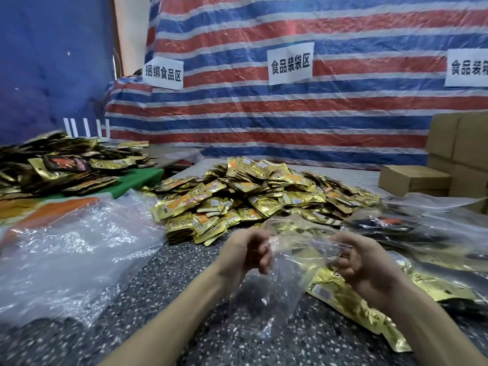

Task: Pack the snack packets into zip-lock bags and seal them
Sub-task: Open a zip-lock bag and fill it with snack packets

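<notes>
Clear zip-lock bag (285, 273) held up between both hands, just above the speckled dark table (163, 299). Left hand (250, 253): fingers curled, pinching the bag's top edge on its side. Right hand (361, 262): fingers curled too, pinching the opposite side of the mouth. Bag hangs crumpled below the hands; table speckle shows through its lower part. Big heap of gold snack packets (250, 196) just beyond the hands, mid-table. More gold packets (343, 294) lie flat under and beside the right wrist. Loose stack of clear bags (66, 247) to the left. Darker packets (58, 165) piled on a green surface (140, 178), far left. Cardboard boxes (414, 178) at right edge. Striped tarp (264, 114) behind, with paper signs (290, 63).
</notes>
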Available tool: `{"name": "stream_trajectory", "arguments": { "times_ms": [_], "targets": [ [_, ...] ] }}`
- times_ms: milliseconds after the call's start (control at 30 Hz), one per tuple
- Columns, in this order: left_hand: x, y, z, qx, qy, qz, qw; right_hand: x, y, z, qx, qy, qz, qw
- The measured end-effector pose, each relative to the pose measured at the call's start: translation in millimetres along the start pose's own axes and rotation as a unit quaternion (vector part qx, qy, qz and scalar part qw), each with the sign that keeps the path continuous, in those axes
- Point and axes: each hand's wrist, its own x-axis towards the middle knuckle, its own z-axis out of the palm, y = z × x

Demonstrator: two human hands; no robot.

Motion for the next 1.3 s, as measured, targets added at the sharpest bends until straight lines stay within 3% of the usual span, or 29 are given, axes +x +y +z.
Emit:
{"name": "stream_trajectory", "arguments": {
  "times_ms": [133,200,267,333,433,600,733,900,967,1033,1100,1200,1300],
  "targets": [
    [3.8,-1.2,-5.9,-0.026,-0.007,0.013,1.000,2.4,1.6,-1.8,0.010,0.030,-0.035,0.999],
    [8.1,-4.2,-10.9,0.024,0.075,0.049,0.996,3.5,2.1,-2.8,0.010,0.039,-0.062,0.997],
    [13.5,-9.3,-19.7,0.150,0.185,0.108,0.965,2.5,-1.1,-4.3,0.013,0.055,-0.079,0.995],
    [17.6,-13.9,-26.8,0.320,0.247,0.120,0.907,2.0,-4.5,-6.5,0.020,0.071,-0.096,0.993],
    [22.4,-22.2,-27.1,0.492,0.183,0.035,0.850,1.1,-7.6,-8.9,0.028,0.067,-0.107,0.992],
    [33.9,-32.0,-17.3,0.618,0.109,-0.010,0.778,-2.4,-8.6,-6.4,0.022,0.037,-0.095,0.995],
    [36.9,-39.7,-16.5,0.606,0.138,0.034,0.783,-1.0,-3.6,-2.6,-0.016,0.068,-0.107,0.992],
    [34.7,-37.6,-23.2,0.648,0.203,0.139,0.721,1.6,4.3,-0.8,-0.055,0.116,-0.145,0.981],
    [32.4,-27.1,-22.5,0.588,0.235,0.172,0.754,2.0,6.6,-0.2,-0.062,0.124,-0.159,0.977],
    [28.8,-15.9,-19.2,0.467,0.242,0.182,0.831,1.3,7.9,0.9,-0.068,0.127,-0.173,0.974],
    [20.7,-1.3,-15.1,0.359,0.251,0.184,0.880,-0.4,7.5,2.7,-0.077,0.129,-0.196,0.969],
    [9.3,24.8,-8.9,0.282,0.269,0.181,0.903,-4.1,6.8,6.8,-0.095,0.124,-0.228,0.961],
    [-1.6,52.8,3.1,0.246,0.279,0.208,0.905,-6.3,8.2,10.9,-0.113,0.123,-0.257,0.952]
  ]
}}
